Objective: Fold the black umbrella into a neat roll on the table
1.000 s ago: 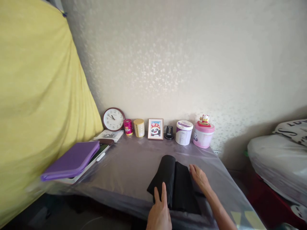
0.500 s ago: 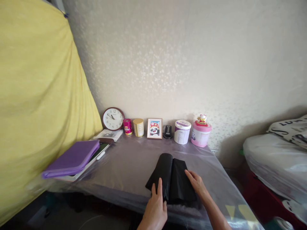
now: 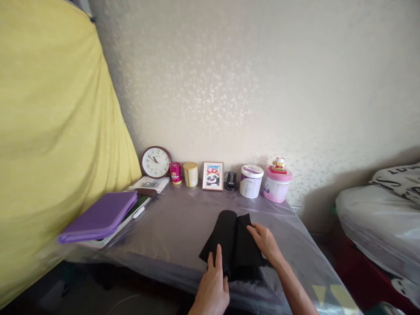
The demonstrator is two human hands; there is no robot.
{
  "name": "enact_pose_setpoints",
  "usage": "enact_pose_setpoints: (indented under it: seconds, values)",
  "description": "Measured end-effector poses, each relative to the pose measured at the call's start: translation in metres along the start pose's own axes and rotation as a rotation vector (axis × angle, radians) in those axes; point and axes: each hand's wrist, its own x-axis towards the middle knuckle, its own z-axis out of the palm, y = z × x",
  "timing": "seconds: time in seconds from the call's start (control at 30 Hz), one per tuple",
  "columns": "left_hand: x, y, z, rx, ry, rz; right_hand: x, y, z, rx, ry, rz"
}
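Observation:
A black, cloth-like sheet lies near the front edge of the table. Its left part is rounded like a loose roll, and a flatter flap spreads to the right of a crease. My left hand rests on the near left part with its fingers stretched out and apart. At the flap's upper right edge, my right hand is closed, pinching the black material between thumb and fingers. What kind of article the black sheet is, I cannot make out.
Along the wall stand a clock, a pink tin, a yellow-lidded can, a picture frame, a black device, a purple-white tub and a pink tub bearing a cat figurine. A purple folder lies left.
My right hand has moved slightly left and up, drawing the flap's right edge leftward over the material beneath. The left hand stays nearly in place.

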Motion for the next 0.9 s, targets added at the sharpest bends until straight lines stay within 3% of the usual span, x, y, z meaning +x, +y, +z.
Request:
enact_pose_setpoints:
  seconds: [0.23,0.43,0.67,0.9]
  values:
    - [0.003,0.000,0.000,0.026,-0.013,-0.009,0.009,-0.027,-0.004,0.225,-0.053,0.037]
    - [0.003,0.001,0.005,0.037,-0.022,-0.003,0.018,-0.046,0.028,0.261,-0.070,0.094]
    - [0.006,-0.001,0.006,0.063,-0.034,0.019,0.022,-0.055,0.076,0.142,-0.105,0.038]
    - [0.006,-0.003,0.006,0.117,-0.041,-0.021,0.019,-0.066,0.087,-0.151,-0.170,-0.066]
